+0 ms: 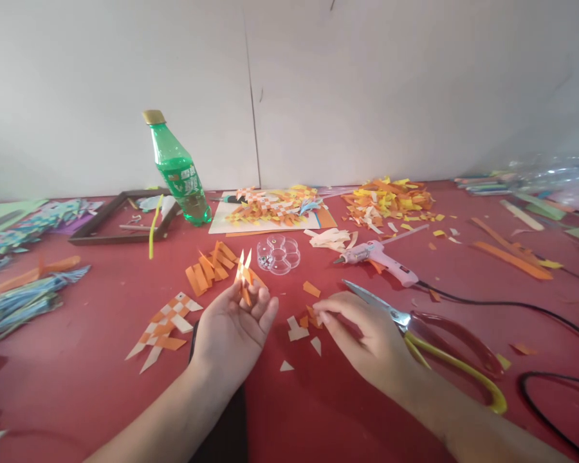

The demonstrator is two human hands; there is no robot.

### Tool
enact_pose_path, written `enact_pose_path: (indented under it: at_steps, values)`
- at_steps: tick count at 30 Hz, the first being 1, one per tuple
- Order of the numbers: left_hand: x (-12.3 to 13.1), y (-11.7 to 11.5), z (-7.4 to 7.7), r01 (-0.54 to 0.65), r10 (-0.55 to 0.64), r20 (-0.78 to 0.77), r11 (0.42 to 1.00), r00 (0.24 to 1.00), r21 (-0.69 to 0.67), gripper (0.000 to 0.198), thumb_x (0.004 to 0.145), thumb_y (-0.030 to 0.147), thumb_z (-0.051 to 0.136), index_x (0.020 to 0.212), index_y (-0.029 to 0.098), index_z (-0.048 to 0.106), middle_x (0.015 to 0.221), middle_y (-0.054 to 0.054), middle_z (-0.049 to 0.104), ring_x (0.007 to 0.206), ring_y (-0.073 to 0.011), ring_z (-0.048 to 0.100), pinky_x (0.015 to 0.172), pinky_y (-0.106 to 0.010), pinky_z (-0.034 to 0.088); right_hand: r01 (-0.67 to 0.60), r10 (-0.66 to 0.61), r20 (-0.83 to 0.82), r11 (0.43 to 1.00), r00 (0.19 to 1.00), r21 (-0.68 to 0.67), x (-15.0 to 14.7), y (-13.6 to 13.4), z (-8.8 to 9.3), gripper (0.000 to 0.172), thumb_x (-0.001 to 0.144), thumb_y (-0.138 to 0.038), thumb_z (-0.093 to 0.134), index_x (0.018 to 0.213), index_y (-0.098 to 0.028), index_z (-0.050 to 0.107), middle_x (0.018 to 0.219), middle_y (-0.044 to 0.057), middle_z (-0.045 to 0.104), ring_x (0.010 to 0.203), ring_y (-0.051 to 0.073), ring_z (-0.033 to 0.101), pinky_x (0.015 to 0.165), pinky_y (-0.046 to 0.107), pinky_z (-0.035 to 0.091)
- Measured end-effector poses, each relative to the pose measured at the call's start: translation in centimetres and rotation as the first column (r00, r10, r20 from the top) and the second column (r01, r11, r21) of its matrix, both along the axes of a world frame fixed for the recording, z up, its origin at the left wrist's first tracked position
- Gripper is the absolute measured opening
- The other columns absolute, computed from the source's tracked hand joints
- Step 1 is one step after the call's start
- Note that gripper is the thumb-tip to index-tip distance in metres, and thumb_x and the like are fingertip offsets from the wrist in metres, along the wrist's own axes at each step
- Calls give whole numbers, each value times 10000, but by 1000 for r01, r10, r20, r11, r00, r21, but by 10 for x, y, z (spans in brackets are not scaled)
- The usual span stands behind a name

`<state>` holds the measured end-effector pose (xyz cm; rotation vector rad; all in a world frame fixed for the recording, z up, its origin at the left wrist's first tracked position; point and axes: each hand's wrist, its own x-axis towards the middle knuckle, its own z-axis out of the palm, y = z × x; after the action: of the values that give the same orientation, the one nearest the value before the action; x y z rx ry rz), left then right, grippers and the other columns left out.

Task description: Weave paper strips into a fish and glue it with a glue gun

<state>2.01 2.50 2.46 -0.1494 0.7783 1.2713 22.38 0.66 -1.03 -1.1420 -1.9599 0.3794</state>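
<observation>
My left hand (236,321) is palm up and pinches a small woven paper piece (244,273) of orange and white strips with pointed ends. My right hand (361,328) hovers low over the table, thumb and fingers closed together at several paper scraps (298,330) in orange and white. Whether a scrap is between those fingertips I cannot make out. Just beyond the right hand lie scissors (453,341) with red and yellow handles, partly hidden by it. Left of my left hand rests a woven orange-and-white paper fish shape (166,325). Folded orange strips (210,267) lie behind it.
A clear flower-shaped dish (278,254) with small beads sits mid-table. The pink glue gun (381,260) trails a black cord to the right. A green bottle (181,173), a dark frame (118,218), a decorated card (275,212) and a strip pile (388,202) stand behind.
</observation>
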Motion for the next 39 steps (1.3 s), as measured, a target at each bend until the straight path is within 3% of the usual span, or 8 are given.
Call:
enact_pose_path:
  at_steps: [5, 11, 16, 21, 27, 31, 36, 39]
  values:
    - [-2, 2, -1, 23, -23, 44, 1000, 999, -9, 182, 912, 132, 471, 763, 178, 565, 623, 13, 650, 599, -143, 699, 652, -322, 608, -116, 107, 193, 993, 975, 31, -3, -1, -6, 399, 916, -133, 474, 1301, -167, 571, 1330, 131, 616, 1265, 246, 557, 1034, 438, 510]
    - [1, -3, -1, 67, -67, 26, 998, 997, -15, 179, 901, 116, 470, 767, 164, 579, 608, -1, 652, 561, -141, 682, 638, -322, 603, -52, 52, 352, 999, 935, -9, -11, 1, -24, 546, 946, -222, 450, 1474, -103, 379, 1515, 182, 398, 1420, 299, 354, 1105, 515, 416]
    - [6, -5, -4, 105, -104, -31, 994, 994, 36, 207, 907, 124, 478, 734, 150, 587, 609, -34, 676, 541, -162, 674, 604, -341, 598, -12, 32, 262, 997, 964, -76, -11, 7, -34, 506, 953, -238, 435, 1431, -71, 440, 1430, 228, 496, 1360, 335, 443, 1070, 568, 432]
    - [1, 4, -11, 107, -100, -73, 990, 992, 95, 219, 901, 130, 486, 716, 151, 600, 603, -25, 674, 559, -151, 672, 656, -344, 600, -120, 134, 201, 990, 970, -76, -10, 6, -20, 440, 903, -147, 465, 1334, -142, 554, 1284, 162, 643, 1216, 260, 595, 1021, 440, 513]
    - [2, 5, -18, 111, -89, -129, 977, 988, 180, 100, 803, 139, 634, 705, 160, 633, 619, -12, 682, 587, -179, 680, 664, -363, 606, -134, 148, 168, 987, 975, -94, -8, 3, -13, 385, 891, -223, 540, 1267, -156, 581, 1262, 153, 642, 1207, 241, 585, 1025, 417, 505]
    - [-1, -2, -4, 109, -57, -183, 953, 981, 284, 121, 687, 188, 781, 721, 171, 666, 630, 1, 672, 594, -179, 665, 660, -348, 607, -1, 20, 186, 995, 982, -101, -5, 4, -12, 335, 861, -176, 577, 1193, -151, 614, 1199, 150, 652, 1136, 260, 612, 983, 449, 527]
    - [-38, -22, 31, 53, 27, -219, 934, 975, 353, 178, 658, 287, 821, 722, 201, 680, 678, 23, 657, 630, -146, 642, 684, -324, 612, 160, -135, 209, 981, 969, -108, 1, -7, -13, 280, 874, -112, 512, 1115, -140, 651, 1099, 162, 677, 1035, 307, 643, 912, 533, 546]
    - [-59, -34, 32, 51, 114, -421, 931, 900, 362, 197, 657, 323, 825, 704, 191, 685, 638, 12, 646, 633, -159, 645, 677, -340, 620, 160, -131, 202, 978, 971, -136, 2, -22, -15, 316, 864, -86, 515, 1144, -152, 648, 1104, 151, 688, 1027, 297, 650, 901, 511, 559]
